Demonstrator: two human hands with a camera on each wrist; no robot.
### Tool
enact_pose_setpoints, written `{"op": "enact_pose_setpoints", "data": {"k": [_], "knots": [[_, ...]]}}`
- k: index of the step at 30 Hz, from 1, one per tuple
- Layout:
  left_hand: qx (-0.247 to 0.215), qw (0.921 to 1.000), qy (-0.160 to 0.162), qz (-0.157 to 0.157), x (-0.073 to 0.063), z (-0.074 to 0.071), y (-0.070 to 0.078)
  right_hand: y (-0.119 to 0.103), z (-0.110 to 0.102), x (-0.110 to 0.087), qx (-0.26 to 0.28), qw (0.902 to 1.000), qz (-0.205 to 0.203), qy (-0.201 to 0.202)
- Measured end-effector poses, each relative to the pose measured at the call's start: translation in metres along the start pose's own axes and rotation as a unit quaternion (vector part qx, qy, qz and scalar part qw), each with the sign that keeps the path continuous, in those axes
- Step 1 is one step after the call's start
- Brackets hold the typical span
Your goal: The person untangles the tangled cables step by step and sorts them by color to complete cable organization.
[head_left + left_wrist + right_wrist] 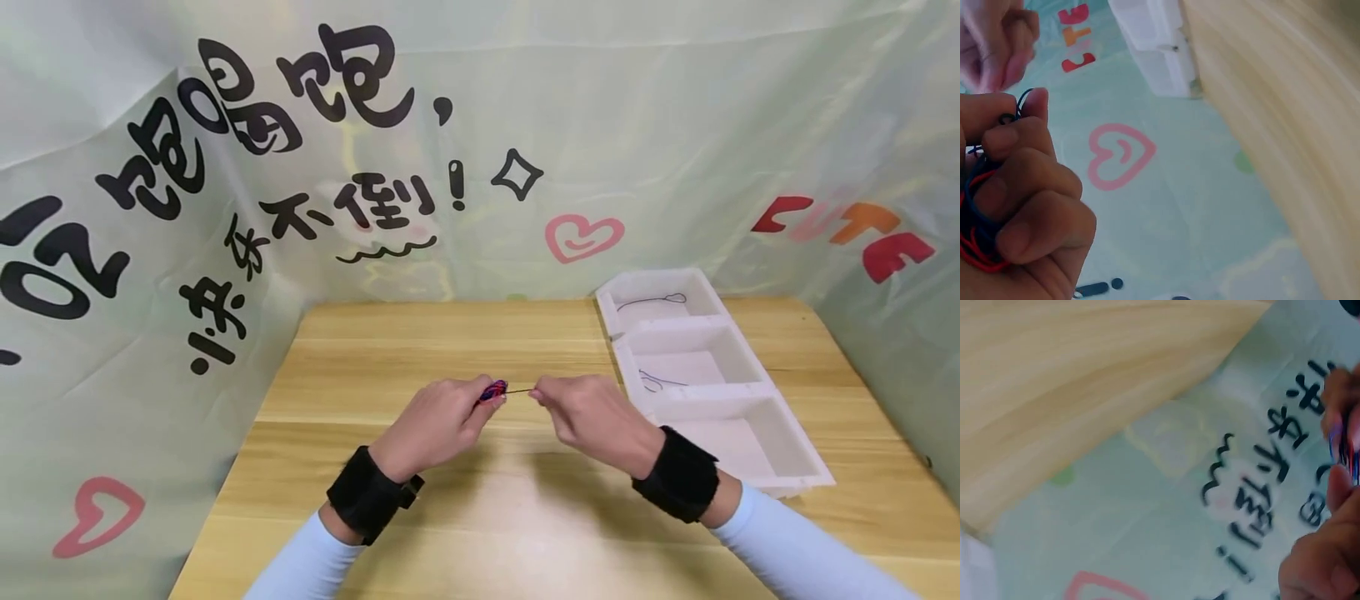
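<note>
The person's left hand holds a small bundle of red and blue cord, and in the left wrist view its fingers are curled round it. From this bundle a thin dark strand goes, looking straight, to the right hand, whose fingers pinch the other end. Both hands are above the tabletop, close to each other, with the bundle and the strand near the middle of the head view. On the right side stands a white tray with three compartments. In the far compartment lies a dark looped cord, and in the middle one lies another thin cord, also with a loop. Behind the tabletop hangs a pale cloth, printed with black characters, pink hearts and coloured letters
</note>
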State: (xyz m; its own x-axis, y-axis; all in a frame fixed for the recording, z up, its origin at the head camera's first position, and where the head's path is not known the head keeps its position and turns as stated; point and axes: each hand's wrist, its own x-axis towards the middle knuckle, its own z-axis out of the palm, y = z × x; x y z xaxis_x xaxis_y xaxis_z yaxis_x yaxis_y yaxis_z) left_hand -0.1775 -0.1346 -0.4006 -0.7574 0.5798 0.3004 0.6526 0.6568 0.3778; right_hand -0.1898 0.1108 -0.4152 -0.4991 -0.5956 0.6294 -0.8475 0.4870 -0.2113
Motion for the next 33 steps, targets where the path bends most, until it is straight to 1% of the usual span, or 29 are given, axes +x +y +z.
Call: {"op": "enact_pose_setpoints", "data": {"k": [3,6,11,15,18,21,24,26,29,30,31,32,33], "knots": [[-0.029,0.9995,-0.011,-0.012,-0.004,-0.003,-0.008,0.009,-0.01,-0.006,0.01,0.9997,0.024,-0.002],[-0.058,0.9979,-0.018,-0.024,-0.008,-0.006,-0.014,0.015,-0.018,-0.009,0.021,0.9991,0.035,-0.008],[-0.083,0.9956,0.005,-0.042,-0.012,-0.011,-0.022,0.022,-0.029,-0.015,0.027,0.9982,0.054,-0.001],[-0.105,0.9933,0.015,-0.046,-0.01,-0.008,-0.021,0.026,-0.034,-0.017,0.04,0.9967,0.068,0.019],[-0.113,0.9918,0.026,-0.052,-0.007,-0.004,-0.014,0.026,-0.032,-0.014,0.072,0.9923,0.084,0.056],[-0.1,0.9933,0.029,-0.05,-0.001,0.002,-0.006,0.02,-0.026,-0.004,0.117,0.9842,0.101,0.086],[-0.07,0.9968,0.023,-0.032,0.004,0.009,0.003,0.009,-0.017,0.01,0.165,0.9738,0.128,0.089],[-0.045,0.9987,0.017,-0.018,0.007,0.012,0.009,0.001,-0.01,0.02,0.198,0.9649,0.158,0.07],[-0.002,1.0,0.006,0.001,0.01,0.017,0.017,-0.008,-0.002,0.032,0.253,0.9449,0.204,0.033],[0.012,0.9999,0.003,0.004,0.011,0.018,0.019,-0.011,0.0,0.035,0.267,0.9394,0.213,0.023],[0.024,0.9997,0.0,0.005,0.012,0.02,0.021,-0.013,0.002,0.036,0.283,0.9343,0.216,0.011],[0.032,0.9995,-0.003,0.004,0.012,0.021,0.023,-0.014,0.003,0.038,0.293,0.9324,0.212,0.003],[0.037,0.9993,-0.005,0.001,0.012,0.022,0.024,-0.015,0.005,0.039,0.297,0.9326,0.205,-0.004]]}}
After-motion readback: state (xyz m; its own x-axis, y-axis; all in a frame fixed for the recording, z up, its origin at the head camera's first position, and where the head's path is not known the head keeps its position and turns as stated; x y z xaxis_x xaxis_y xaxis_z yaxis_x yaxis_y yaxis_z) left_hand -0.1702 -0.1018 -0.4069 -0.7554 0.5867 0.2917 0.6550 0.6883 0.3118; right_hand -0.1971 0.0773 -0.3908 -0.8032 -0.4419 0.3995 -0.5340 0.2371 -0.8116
